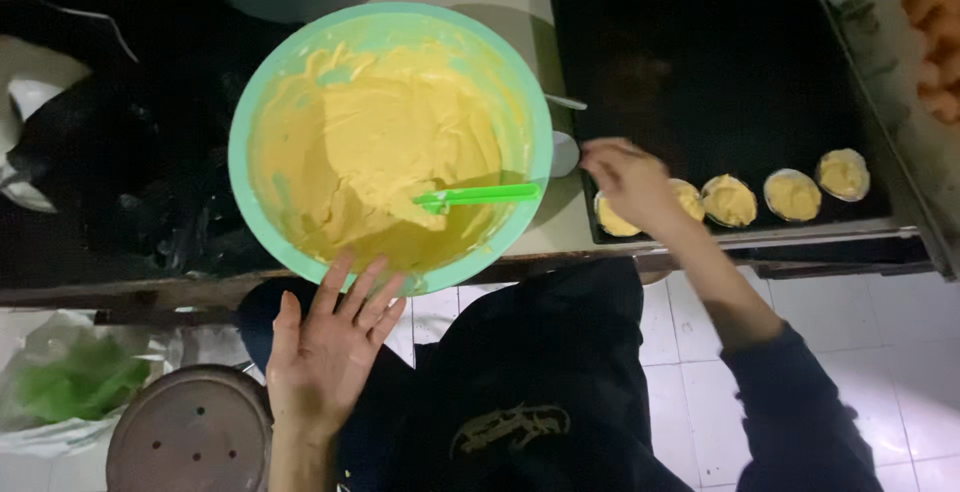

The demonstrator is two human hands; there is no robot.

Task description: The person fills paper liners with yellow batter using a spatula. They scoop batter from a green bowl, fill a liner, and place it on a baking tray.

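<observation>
Two hands are seen: the left hand [325, 352], fingers spread, is pressed to the heavy, slippery batter bowl [390, 147]; the right hand [625, 180] is closed on a soft filled mould [612, 220], best held by its rim.

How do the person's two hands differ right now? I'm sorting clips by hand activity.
The left hand lies open, fingers spread, fingertips at the near rim of the green bowl; the right hand is curled, reaching over the black tray by the filled moulds. The left hand shows its palm and seems empty; the right hand shows its back, and what it holds is hidden. Both are bare.
</observation>
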